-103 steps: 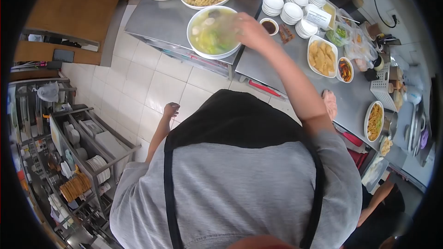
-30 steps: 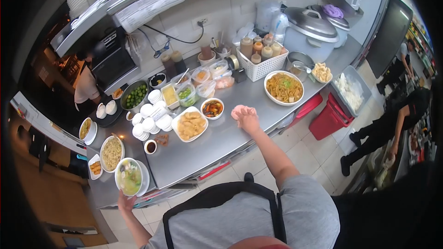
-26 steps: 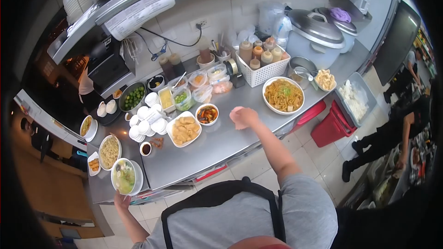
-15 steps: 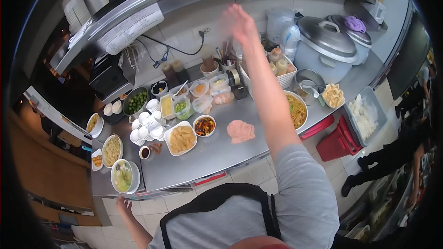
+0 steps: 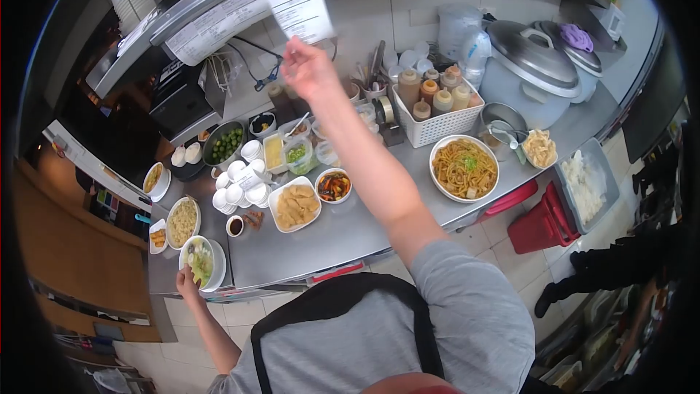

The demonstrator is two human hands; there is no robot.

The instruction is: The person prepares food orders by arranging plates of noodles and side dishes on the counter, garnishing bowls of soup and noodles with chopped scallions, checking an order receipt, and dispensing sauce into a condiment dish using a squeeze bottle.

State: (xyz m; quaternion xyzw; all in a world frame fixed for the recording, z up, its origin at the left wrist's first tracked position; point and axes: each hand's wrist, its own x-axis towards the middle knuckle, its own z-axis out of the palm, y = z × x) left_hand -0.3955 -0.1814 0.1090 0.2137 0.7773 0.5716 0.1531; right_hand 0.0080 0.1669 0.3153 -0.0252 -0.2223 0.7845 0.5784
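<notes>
My right hand (image 5: pixel 312 71) is raised over the counter near the shelf edge, with its fingertips pinched at the lower edge of a printed order ticket (image 5: pixel 302 12). This ticket tilts beside the other tickets (image 5: pixel 219 25) along the shelf rail. At the lower left, my left hand (image 5: pixel 189 284) has its fingers curled at the near rim of a soup bowl (image 5: pixel 198 261), which stands on the counter's front corner. A white dish (image 5: pixel 214 271) shows beneath or beside that bowl. My right forearm hides part of the counter.
Noodles fill a bowl (image 5: pixel 465 168) right of my arm. Sauce bottles stand in a white basket (image 5: pixel 436 125). Left of my arm are a square bowl of pale pieces (image 5: pixel 297 204), stacked lidded cups (image 5: pixel 240 186) and a rice plate (image 5: pixel 182 222). Large lidded pots (image 5: pixel 531 73) occupy the back right.
My right hand has moved left from the right-hand tickets and now has a ticket at its fingertips. My left hand has come up to the soup bowl's rim. The view has shifted slightly.
</notes>
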